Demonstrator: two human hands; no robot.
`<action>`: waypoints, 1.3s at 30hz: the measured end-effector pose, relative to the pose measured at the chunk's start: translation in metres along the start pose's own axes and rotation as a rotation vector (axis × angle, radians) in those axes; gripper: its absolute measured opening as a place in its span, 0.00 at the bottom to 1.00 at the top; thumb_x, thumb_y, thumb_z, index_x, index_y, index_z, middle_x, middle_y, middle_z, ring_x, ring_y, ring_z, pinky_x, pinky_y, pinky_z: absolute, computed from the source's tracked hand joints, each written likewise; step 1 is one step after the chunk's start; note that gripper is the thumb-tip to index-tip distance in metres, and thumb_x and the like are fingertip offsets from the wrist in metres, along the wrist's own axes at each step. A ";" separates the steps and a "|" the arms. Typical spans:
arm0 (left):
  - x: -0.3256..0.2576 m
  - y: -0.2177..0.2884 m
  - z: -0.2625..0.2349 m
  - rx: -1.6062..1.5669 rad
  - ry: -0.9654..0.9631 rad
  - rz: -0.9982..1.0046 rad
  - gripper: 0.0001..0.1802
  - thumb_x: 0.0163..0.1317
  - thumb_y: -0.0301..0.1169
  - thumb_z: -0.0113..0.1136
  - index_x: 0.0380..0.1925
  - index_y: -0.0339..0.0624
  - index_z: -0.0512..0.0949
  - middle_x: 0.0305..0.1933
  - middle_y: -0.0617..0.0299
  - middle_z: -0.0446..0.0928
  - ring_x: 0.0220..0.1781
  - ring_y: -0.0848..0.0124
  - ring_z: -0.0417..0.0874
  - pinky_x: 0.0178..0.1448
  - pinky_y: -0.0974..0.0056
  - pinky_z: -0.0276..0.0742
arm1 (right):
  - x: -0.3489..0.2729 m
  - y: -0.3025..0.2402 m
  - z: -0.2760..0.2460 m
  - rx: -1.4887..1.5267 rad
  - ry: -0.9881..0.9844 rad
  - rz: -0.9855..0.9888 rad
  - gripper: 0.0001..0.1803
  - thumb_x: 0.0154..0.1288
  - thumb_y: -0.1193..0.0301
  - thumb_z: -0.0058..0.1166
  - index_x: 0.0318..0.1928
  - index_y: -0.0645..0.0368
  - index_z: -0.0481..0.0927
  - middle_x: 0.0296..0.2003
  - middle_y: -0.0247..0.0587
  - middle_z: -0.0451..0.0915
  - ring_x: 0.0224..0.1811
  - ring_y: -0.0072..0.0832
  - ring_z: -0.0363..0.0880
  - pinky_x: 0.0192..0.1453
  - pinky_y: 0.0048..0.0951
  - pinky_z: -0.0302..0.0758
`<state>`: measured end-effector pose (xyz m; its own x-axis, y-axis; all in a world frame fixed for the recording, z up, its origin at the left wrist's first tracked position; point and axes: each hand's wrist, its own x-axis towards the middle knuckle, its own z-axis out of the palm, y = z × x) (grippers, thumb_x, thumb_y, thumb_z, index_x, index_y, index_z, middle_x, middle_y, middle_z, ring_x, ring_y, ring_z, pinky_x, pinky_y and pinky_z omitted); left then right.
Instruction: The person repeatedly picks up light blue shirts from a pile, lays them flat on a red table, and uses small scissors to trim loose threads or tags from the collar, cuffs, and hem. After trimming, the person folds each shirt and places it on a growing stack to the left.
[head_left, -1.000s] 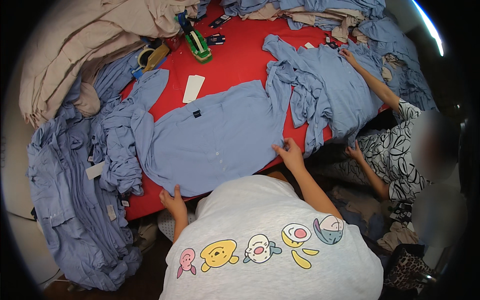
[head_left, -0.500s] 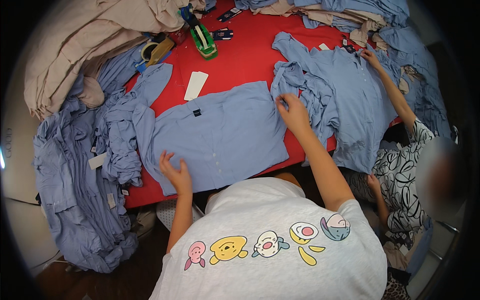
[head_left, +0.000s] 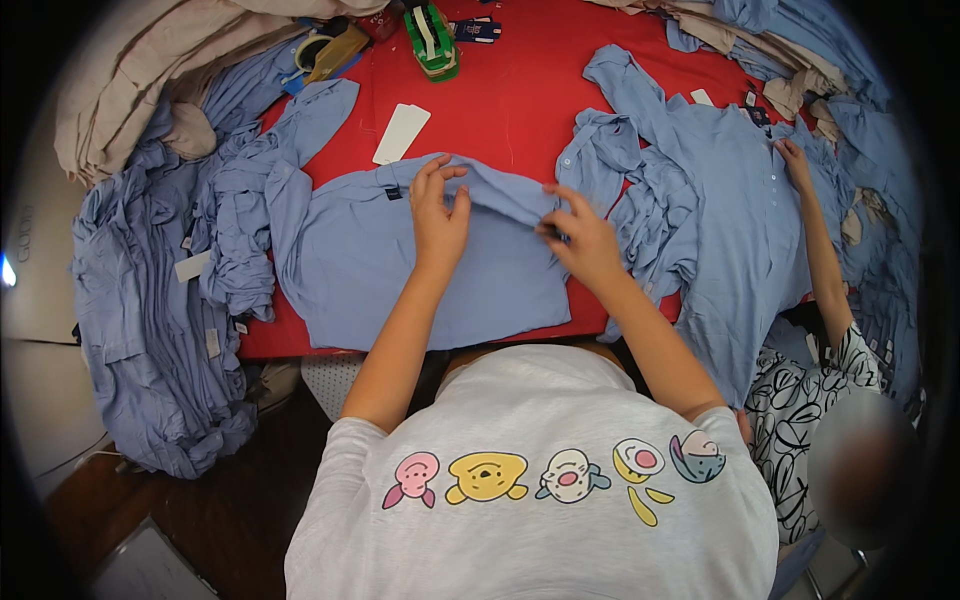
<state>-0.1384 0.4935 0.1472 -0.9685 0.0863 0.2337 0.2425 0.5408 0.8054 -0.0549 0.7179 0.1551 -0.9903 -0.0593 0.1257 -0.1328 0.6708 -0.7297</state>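
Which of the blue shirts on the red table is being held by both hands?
The flat shirt at the middle, directly before the person: the left hand and right hand pinch its far edge. The shirt on the right is touched by a co-worker's hand.

Bright even overhead light, soft shadows; fisheye bends edges, dark vignette corners

Bare forearms, left hand [head_left: 438, 215] and right hand [head_left: 583, 240] ungloved; short-sleeved pale grey tee with a row of five pastel cartoon animal heads.
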 end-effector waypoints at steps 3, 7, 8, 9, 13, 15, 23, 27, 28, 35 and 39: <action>-0.013 -0.009 0.002 -0.040 0.015 -0.064 0.09 0.65 0.23 0.60 0.45 0.41 0.81 0.65 0.59 0.76 0.67 0.61 0.74 0.46 0.66 0.77 | -0.062 0.019 0.015 -0.079 -0.329 -0.135 0.10 0.56 0.77 0.65 0.40 0.57 0.83 0.66 0.35 0.78 0.38 0.38 0.87 0.39 0.36 0.82; -0.029 -0.033 0.001 -0.026 0.022 -0.118 0.08 0.66 0.22 0.58 0.44 0.40 0.81 0.60 0.60 0.80 0.59 0.63 0.79 0.45 0.66 0.77 | -0.078 0.023 0.012 0.183 -0.331 0.077 0.12 0.56 0.77 0.64 0.43 0.57 0.85 0.57 0.40 0.84 0.41 0.38 0.88 0.43 0.34 0.83; -0.029 -0.034 0.000 -0.001 0.032 -0.101 0.08 0.66 0.22 0.57 0.44 0.40 0.81 0.58 0.60 0.80 0.58 0.63 0.80 0.44 0.66 0.77 | -0.070 0.027 0.011 0.210 -0.256 0.063 0.13 0.56 0.77 0.64 0.44 0.57 0.86 0.54 0.40 0.86 0.41 0.38 0.88 0.44 0.34 0.83; -0.030 -0.034 -0.001 0.025 0.041 -0.084 0.08 0.66 0.22 0.57 0.43 0.39 0.81 0.57 0.61 0.81 0.56 0.64 0.80 0.44 0.66 0.77 | -0.063 0.029 0.012 0.236 -0.182 0.050 0.14 0.57 0.77 0.63 0.45 0.57 0.87 0.50 0.41 0.87 0.42 0.39 0.88 0.45 0.34 0.83; -0.030 -0.034 -0.009 0.042 0.179 -0.041 0.07 0.66 0.20 0.56 0.41 0.40 0.81 0.52 0.61 0.82 0.52 0.64 0.81 0.45 0.65 0.76 | -0.024 0.027 0.007 0.310 -0.038 0.175 0.13 0.65 0.74 0.64 0.49 0.62 0.86 0.42 0.48 0.88 0.43 0.37 0.89 0.46 0.31 0.82; -0.035 -0.035 -0.017 0.001 0.176 -0.107 0.07 0.66 0.20 0.56 0.41 0.40 0.81 0.51 0.60 0.81 0.52 0.62 0.81 0.49 0.63 0.76 | -0.009 0.026 0.002 0.306 -0.065 0.206 0.12 0.68 0.71 0.62 0.48 0.65 0.85 0.40 0.48 0.88 0.39 0.33 0.88 0.45 0.30 0.81; -0.116 -0.056 -0.058 0.355 -0.239 0.090 0.18 0.63 0.29 0.63 0.54 0.43 0.80 0.65 0.54 0.75 0.70 0.55 0.72 0.74 0.47 0.62 | -0.038 0.028 0.030 0.280 -1.110 0.274 0.20 0.76 0.57 0.53 0.48 0.61 0.88 0.35 0.40 0.90 0.32 0.29 0.86 0.38 0.26 0.78; -0.154 -0.058 -0.068 0.555 -0.400 0.160 0.35 0.66 0.42 0.62 0.73 0.51 0.69 0.83 0.52 0.56 0.84 0.51 0.53 0.82 0.37 0.44 | -0.017 -0.011 0.020 0.336 -1.026 0.618 0.21 0.77 0.57 0.52 0.55 0.59 0.86 0.42 0.40 0.90 0.39 0.27 0.86 0.42 0.28 0.79; -0.157 -0.061 -0.070 0.580 -0.447 0.149 0.38 0.67 0.45 0.60 0.77 0.54 0.65 0.86 0.52 0.50 0.87 0.51 0.47 0.83 0.36 0.40 | -0.010 -0.009 0.018 0.433 -0.899 0.644 0.22 0.78 0.57 0.51 0.58 0.59 0.84 0.46 0.42 0.89 0.42 0.25 0.85 0.43 0.28 0.79; -0.151 -0.069 -0.085 0.540 -0.514 0.220 0.40 0.68 0.48 0.59 0.78 0.54 0.63 0.86 0.51 0.48 0.86 0.50 0.49 0.83 0.35 0.40 | 0.031 0.022 -0.015 0.630 0.650 0.385 0.26 0.85 0.55 0.40 0.65 0.61 0.78 0.55 0.45 0.83 0.42 0.24 0.85 0.42 0.24 0.75; -0.146 -0.095 -0.113 0.538 -0.530 0.255 0.41 0.69 0.52 0.59 0.80 0.55 0.61 0.86 0.53 0.48 0.87 0.53 0.48 0.84 0.36 0.40 | -0.004 0.030 -0.006 0.661 0.546 0.499 0.25 0.85 0.54 0.41 0.60 0.64 0.78 0.51 0.46 0.86 0.28 0.19 0.80 0.33 0.21 0.72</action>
<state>-0.0134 0.3344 0.0981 -0.8174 0.5755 -0.0237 0.5307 0.7685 0.3573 -0.0549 0.7429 0.1369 -0.8065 0.5775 -0.1265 0.1333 -0.0309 -0.9906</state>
